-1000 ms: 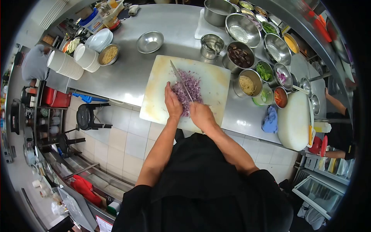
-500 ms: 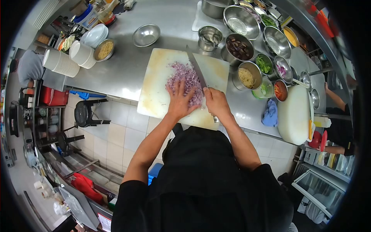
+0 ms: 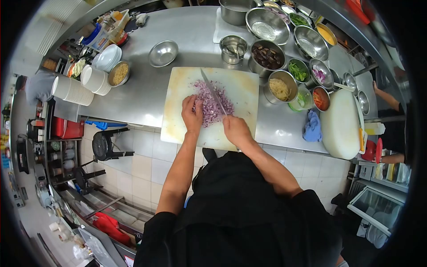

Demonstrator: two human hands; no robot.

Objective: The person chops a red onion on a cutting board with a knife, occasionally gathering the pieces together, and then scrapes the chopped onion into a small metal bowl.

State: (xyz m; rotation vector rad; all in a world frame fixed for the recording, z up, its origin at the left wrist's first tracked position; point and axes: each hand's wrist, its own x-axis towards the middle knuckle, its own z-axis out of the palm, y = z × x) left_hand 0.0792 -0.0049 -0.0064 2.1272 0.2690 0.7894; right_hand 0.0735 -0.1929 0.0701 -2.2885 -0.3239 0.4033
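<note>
While the right hand [image 3: 235, 130] is wrapped tight around the handle of a knife [image 3: 212, 91], the blade runs up and away across a heap of chopped red onion [image 3: 212, 106], its tip pointing toward the far edge of the cutting board [image 3: 178, 111]. The left hand [image 3: 192, 115] lies curled at the left edge of the heap, fingers bent and touching the purple pieces, holding nothing that can be made out. The onion sits near the middle of the pale board (stained yellowish toward its corners), which lies flat on the steel surface [image 3: 142, 95] just in front of the person.

Beyond the board stand several metal bowls: one with dark pieces [image 3: 266, 55], one with pale shreds [image 3: 279, 89], a smaller one with green leaves [image 3: 297, 69], and one with orange strips [image 3: 321, 99]. An empty steel bowl [image 3: 163, 53] sits to the far left of the board, near stacks of white bowls [image 3: 84, 82]. A blue cloth [image 3: 312, 126] lies at the near edge of the surface, beside a round white board [image 3: 340, 129]. Another person's arm [image 3: 386, 99] shows at the right edge.
</note>
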